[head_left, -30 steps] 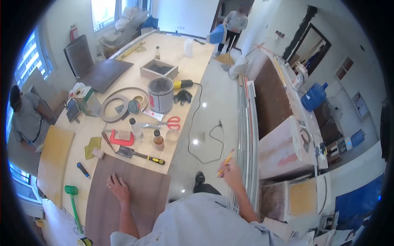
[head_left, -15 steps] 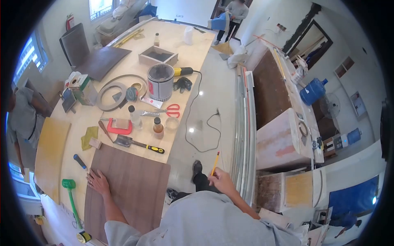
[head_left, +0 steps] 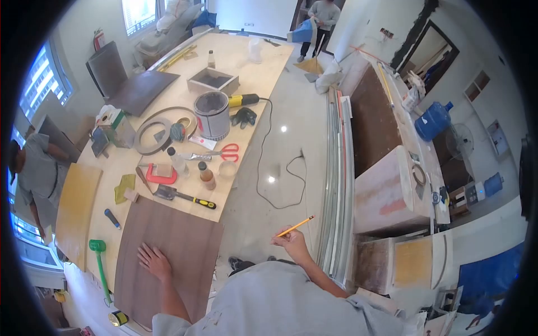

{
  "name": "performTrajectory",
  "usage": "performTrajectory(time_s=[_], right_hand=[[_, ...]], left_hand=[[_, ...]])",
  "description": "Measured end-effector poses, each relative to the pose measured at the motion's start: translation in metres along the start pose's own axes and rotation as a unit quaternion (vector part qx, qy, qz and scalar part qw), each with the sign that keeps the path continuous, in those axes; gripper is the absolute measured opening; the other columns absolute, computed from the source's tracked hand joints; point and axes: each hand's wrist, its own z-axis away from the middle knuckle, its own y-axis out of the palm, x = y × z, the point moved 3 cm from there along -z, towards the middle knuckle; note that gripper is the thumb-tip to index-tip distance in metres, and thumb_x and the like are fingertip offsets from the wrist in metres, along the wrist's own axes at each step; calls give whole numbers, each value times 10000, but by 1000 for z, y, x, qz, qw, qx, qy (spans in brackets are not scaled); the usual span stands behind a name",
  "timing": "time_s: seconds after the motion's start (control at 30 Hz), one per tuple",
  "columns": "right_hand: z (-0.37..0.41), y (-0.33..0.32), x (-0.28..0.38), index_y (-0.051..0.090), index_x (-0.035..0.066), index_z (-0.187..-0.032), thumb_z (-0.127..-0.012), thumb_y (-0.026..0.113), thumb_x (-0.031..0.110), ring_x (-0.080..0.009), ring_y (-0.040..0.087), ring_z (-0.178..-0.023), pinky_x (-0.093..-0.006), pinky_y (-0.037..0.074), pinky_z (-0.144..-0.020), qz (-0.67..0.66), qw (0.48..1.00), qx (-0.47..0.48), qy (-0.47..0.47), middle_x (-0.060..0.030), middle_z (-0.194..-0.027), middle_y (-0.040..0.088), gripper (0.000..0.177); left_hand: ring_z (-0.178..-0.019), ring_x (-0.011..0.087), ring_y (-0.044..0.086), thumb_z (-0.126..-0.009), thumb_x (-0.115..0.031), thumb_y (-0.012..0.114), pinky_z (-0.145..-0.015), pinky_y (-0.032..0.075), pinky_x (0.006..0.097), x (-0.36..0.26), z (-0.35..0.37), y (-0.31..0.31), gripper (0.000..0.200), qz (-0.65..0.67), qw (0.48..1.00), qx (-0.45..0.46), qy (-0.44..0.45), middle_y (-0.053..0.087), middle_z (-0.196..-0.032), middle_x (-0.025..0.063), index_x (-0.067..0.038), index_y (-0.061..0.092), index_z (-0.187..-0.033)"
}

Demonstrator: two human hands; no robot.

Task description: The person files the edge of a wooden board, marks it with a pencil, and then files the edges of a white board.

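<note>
My left hand (head_left: 154,262) lies flat with its fingers apart on a dark brown wood-grain sheet (head_left: 179,235) at the near end of the worktable. Off to the right of the table, my right hand (head_left: 290,242) grips a yellow pencil (head_left: 297,225), which slants up and to the right. Past the far edge of the sheet is a chisel-like tool with a black and yellow handle (head_left: 185,196). A small wooden block (head_left: 131,194) sits by the sheet's far left corner. Left of the sheet are a blue-handled tool (head_left: 112,219) and a green mallet (head_left: 98,263).
On the table (head_left: 246,73) stand a large can (head_left: 212,120), small bottles, red scissors (head_left: 230,151), a red clamp (head_left: 161,173) and tape rolls. A black cord (head_left: 269,201) trails on the floor. One person (head_left: 39,168) stands at left, another (head_left: 322,22) at the back.
My left hand has slid right, from the sheet's left edge toward its middle. The pencil has tipped from nearly upright to slanting right, and my right hand has shifted slightly. The view has moved a little.
</note>
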Motion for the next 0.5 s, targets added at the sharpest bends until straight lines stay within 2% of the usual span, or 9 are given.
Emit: performTrajectory(time_s=[0.1, 0.2, 0.27, 0.37, 0.43, 0.5], right_hand=[[-15, -18, 12, 631, -20, -1068, -1002, 722, -8, -195, 770, -899, -323, 658, -844, -17, 999, -14, -31, -127, -985, 747, 113], [-40, -37, 29, 624, -26, -1048, -1018, 706, 26, -191, 765, -839, -320, 656, -801, -41, 998, -35, -35, -122, -956, 745, 103], [-52, -44, 19, 610, -27, -1074, -1025, 703, 36, -194, 763, -820, -323, 658, -786, -61, 997, -40, -31, -123, -960, 747, 123], [-56, -41, 1, 574, -11, -1130, -1053, 691, 49, -206, 770, -859, -348, 658, -780, 11, 999, -23, -20, -135, -954, 745, 152], [-51, -21, 0, 575, -10, -1137, -1057, 692, 61, -216, 767, -851, -361, 658, -776, 15, 1000, -23, -14, -138, -965, 745, 159], [-31, 6, -5, 599, -29, -1106, -1056, 699, 69, -225, 765, -879, -368, 656, -803, -123, 991, -44, 23, -144, -987, 748, 148]], left_hand=[[-1648, 370, 232, -1157, -433, 390, -1324, 170, 590, -25, 56, -9, 659, 15, 1000, 24, 12, 263, -1788, 151, -135, 262, -1731], [-1676, 368, 124, -1166, -429, 357, -1328, 95, 613, -51, 88, -21, 652, 2, 994, 92, 51, 180, -1815, 142, -144, 241, -1741], [-1665, 404, 137, -1152, -414, 393, -1325, 109, 618, -58, 90, -24, 672, 12, 994, 83, 71, 185, -1805, 179, -109, 243, -1732], [-1656, 451, 122, -1125, -429, 453, -1322, 99, 627, -45, 103, -34, 730, 37, 989, 96, 109, 173, -1792, 232, -59, 247, -1720], [-1646, 488, 117, -1087, -460, 518, -1318, 93, 642, -46, 88, -24, 794, 80, 985, 68, 134, 183, -1775, 271, -22, 272, -1701], [-1630, 514, 141, -1046, -483, 575, -1310, 105, 661, -31, 85, -23, 825, 110, 976, 57, 177, 227, -1747, 299, -3, 329, -1671]])
